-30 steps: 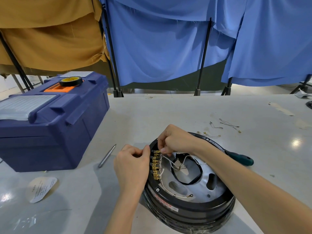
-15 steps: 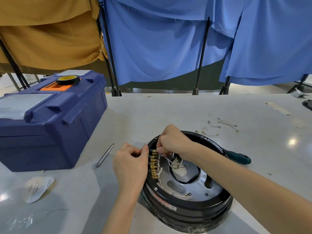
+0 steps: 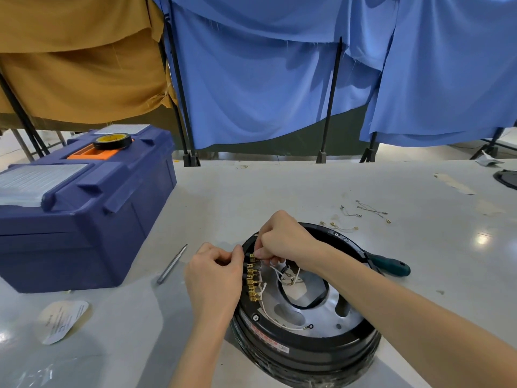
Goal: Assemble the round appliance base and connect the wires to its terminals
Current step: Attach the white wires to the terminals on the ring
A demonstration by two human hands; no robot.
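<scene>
The round black appliance base lies on the table in front of me, its silver inner plate facing up. A row of brass terminals runs along its left inner rim, with white wires looping from them across the plate. My left hand has its fingers curled at the base's left rim, thumb tip against the top terminal. My right hand reaches over the rim and pinches a white wire end at the topmost terminal.
A blue toolbox with a tape roll on it stands at the left. A thin metal rod lies beside the base, a green-handled screwdriver behind my right forearm. Loose wires and a paper label lie on the table.
Both hands stay at the top terminal with only small finger shifts. The camera view has tilted slightly.
</scene>
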